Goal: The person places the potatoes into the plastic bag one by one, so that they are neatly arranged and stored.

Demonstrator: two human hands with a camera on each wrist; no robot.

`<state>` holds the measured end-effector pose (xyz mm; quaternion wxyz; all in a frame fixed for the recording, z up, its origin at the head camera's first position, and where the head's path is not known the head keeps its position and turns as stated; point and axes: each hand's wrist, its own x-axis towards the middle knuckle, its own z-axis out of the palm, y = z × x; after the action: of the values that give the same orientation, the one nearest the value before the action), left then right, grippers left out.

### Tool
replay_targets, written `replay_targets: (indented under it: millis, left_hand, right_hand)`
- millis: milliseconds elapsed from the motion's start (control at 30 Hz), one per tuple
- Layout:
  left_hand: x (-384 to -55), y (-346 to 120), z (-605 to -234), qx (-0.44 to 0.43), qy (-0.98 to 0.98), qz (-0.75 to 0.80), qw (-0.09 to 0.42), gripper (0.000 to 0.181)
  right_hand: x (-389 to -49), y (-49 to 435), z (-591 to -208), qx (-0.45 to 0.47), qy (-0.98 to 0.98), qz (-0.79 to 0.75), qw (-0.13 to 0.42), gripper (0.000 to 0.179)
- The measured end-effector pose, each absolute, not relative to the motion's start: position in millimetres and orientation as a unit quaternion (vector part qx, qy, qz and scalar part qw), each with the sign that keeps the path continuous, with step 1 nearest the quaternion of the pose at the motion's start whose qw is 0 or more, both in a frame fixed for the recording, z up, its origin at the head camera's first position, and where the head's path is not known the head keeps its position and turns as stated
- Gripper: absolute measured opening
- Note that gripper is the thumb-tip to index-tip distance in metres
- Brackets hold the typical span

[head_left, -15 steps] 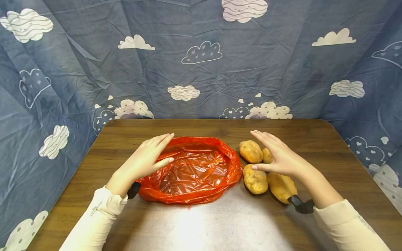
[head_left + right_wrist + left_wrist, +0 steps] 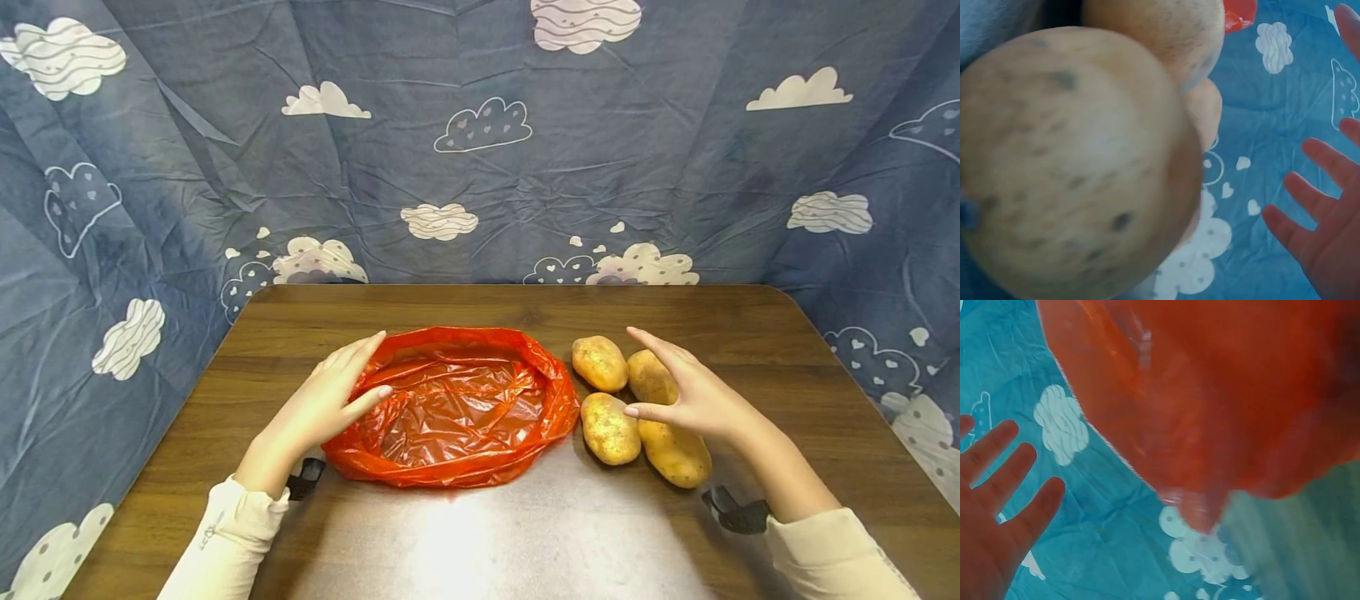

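Observation:
A red plastic bag (image 2: 465,479) lies on the table in the head view, its mouth spread wide and facing up. At its left rim is my left hand (image 2: 318,408), fingers extended and thumb apart, holding nothing. Several potatoes sit grouped right of the bag: a back one (image 2: 598,363), a front one (image 2: 611,433), one partly behind my hand (image 2: 648,379) and a longer one (image 2: 681,462). Above the right-hand potatoes hovers my right hand (image 2: 701,400), fingers extended, nothing in it. In the right wrist view a potato (image 2: 1079,162) looms close, with spread fingers (image 2: 1329,159) apart from it.
A brown wooden table (image 2: 525,304) bears everything. Blue cloth with white clouds (image 2: 480,183) hangs behind the table and along both sides. Each wrist wears a black strap, the left one (image 2: 306,479) near the bag, the right one (image 2: 735,510) near the longer potato.
My hands have drawn apart: the left moved left and slightly nearer me, the right moved right and nearer me, uncovering more of the potatoes. The bag and potatoes stay put.

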<state>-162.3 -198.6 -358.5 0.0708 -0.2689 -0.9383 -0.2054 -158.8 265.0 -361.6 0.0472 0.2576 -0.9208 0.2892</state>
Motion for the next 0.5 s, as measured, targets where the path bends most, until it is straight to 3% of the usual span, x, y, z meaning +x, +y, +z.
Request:
replay_targets:
  millis: [500]
  left_hand:
    - [-149, -228, -389, -0.203, -0.938, -0.271, 0.074, 0.067]
  right_hand:
    - [-140, 285, -386, 0.203, -0.916, 0.343, 0.034, 0.088]
